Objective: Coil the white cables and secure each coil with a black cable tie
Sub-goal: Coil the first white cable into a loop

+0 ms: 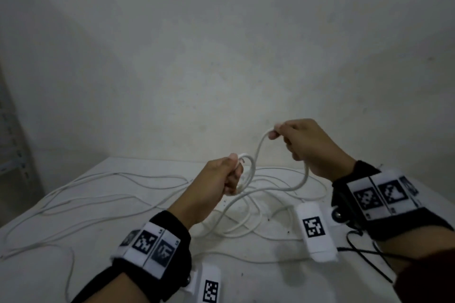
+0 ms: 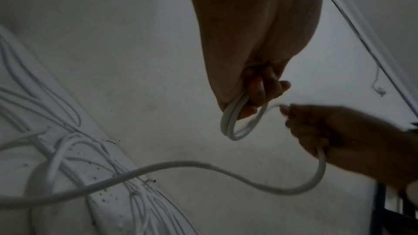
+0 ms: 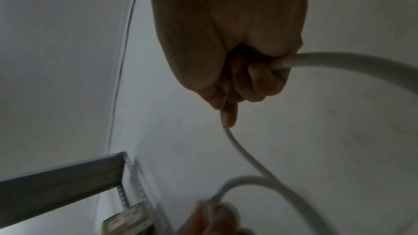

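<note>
Hands work above the desk [image 1: 103,265]: the left hand [image 1: 216,179] has its grip curled round a small loop of white cable [image 1: 258,152], while the right hand [image 1: 307,145], at 2 o'clock from it, pinches the same cable higher. Loose cable sprawls on the desk below.

Both hands are raised above the white table [image 1: 86,265], so air lies open beneath them. Loose white cables [image 1: 103,200] sprawl over the tabletop from nine o'clock across to the centre and three o'clock, tangled thickest under the hands. A thin black wire [image 1: 366,257] lies at four o'clock. The wall [image 1: 221,56] closes off twelve o'clock; a metal shelf frame [image 3: 61,190] stands at nine o'clock.
</note>
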